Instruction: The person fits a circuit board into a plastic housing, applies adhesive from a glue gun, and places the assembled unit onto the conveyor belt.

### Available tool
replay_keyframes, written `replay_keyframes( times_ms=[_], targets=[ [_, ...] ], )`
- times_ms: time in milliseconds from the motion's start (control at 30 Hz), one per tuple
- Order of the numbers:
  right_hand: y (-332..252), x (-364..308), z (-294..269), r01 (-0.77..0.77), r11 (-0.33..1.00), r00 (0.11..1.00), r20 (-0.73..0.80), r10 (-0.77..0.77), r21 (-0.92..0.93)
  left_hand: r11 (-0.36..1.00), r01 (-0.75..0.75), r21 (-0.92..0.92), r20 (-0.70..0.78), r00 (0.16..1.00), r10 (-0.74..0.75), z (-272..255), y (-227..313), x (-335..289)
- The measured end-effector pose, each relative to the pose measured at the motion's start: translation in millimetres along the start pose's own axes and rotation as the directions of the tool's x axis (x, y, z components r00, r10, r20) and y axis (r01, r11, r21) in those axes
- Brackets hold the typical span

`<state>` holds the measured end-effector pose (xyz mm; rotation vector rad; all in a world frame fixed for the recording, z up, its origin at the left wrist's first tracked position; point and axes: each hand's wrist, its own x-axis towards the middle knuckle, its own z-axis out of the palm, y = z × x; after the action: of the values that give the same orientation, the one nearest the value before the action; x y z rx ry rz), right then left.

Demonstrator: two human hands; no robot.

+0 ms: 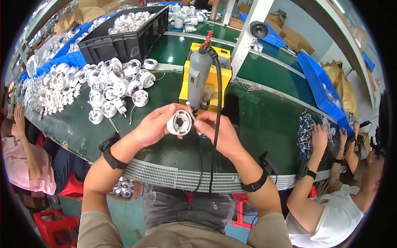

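Observation:
My left hand [152,127] grips a round white plastic housing [170,127] by its side, its open face with a dark centre turned up toward me. Thin wires with a small white connector [188,105] stick up at the housing's right edge. My right hand [221,133] is closed, its thumb and fingertips pinching these wires close against the housing. Just beyond both hands, a grey corded tool [199,76] stands upright against a yellow stand [225,78]. Its black cable hangs down past my right fingers. Something small and blue under the right fingertips is mostly hidden.
White housings [120,87] and small white parts [53,93] are heaped at left on the green table [264,136]. Behind them stands a black crate [120,45]. Rightward, a co-worker's hand [319,140] touches a pile of wired parts [305,134] near a blue tray [320,84].

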<state>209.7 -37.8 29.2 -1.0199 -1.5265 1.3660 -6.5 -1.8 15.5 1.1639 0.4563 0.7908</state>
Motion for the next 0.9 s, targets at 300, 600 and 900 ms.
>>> replay_keyframes(
  times_ms=[300, 600, 900],
  targets=[
    [18.1, 0.7, 7.2, 0.255, 0.931, 0.964, -0.012, -0.267, -0.263, 0.992, 0.108, -0.064, -0.074, 0.991, -0.112, 3.8, -0.1, 3.3],
    [14.9, -1.6, 19.9, 0.146, 0.972, 0.982, -0.091, -0.165, -0.185, 0.991, -0.005, 0.132, -0.098, 0.995, 0.018, 6.1, -15.2, 6.0],
    [5.7, -1.5, 7.7, 0.041, 0.999, 0.997, 0.061, -0.041, -0.013, 0.759, -0.314, 0.570, -0.021, 0.918, 0.395, 7.5, -15.2, 3.2]
  ],
)
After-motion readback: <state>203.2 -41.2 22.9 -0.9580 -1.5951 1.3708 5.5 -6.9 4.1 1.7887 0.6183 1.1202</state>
